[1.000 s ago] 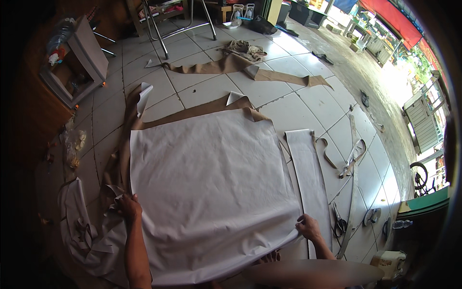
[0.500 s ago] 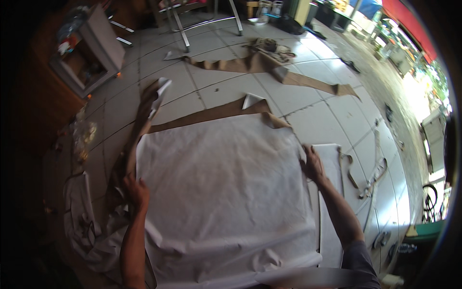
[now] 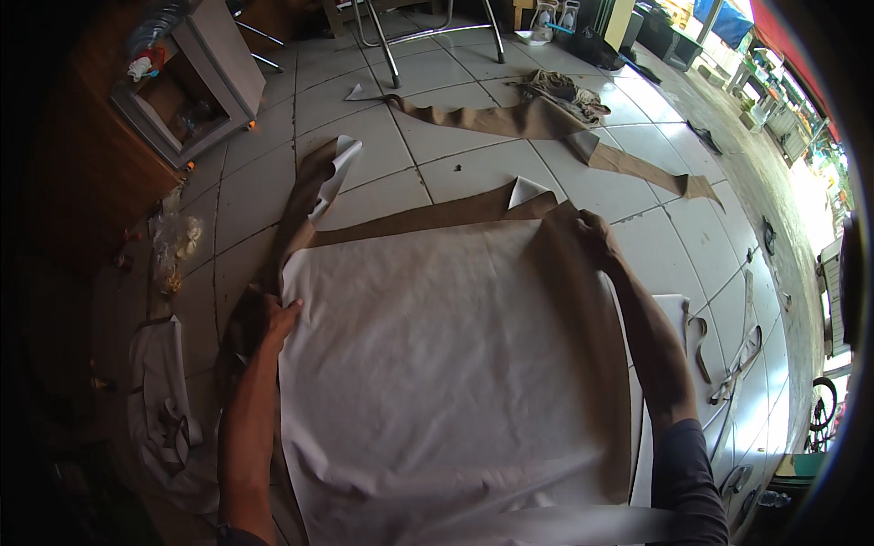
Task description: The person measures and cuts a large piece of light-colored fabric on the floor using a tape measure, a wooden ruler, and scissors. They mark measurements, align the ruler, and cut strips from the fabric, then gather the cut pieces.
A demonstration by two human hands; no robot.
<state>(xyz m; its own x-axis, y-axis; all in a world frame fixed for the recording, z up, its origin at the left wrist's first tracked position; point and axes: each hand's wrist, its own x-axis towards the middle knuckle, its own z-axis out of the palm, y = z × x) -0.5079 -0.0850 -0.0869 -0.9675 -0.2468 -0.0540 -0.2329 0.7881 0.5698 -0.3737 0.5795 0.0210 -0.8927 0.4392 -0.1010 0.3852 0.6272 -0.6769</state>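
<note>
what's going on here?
A person has a large, roughly rectangular white sheet spread over pale square floor tiles. The left hand is at its left edge; the right hand is at the far right corner, where brown shows. How firmly either grips is unclear. A long brown strip of material lies beyond, apart from the sheet.

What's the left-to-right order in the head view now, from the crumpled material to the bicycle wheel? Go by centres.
Crumpled pale material → left hand → large pale sheet → right hand → thin brown strip → bicycle wheel.
</note>
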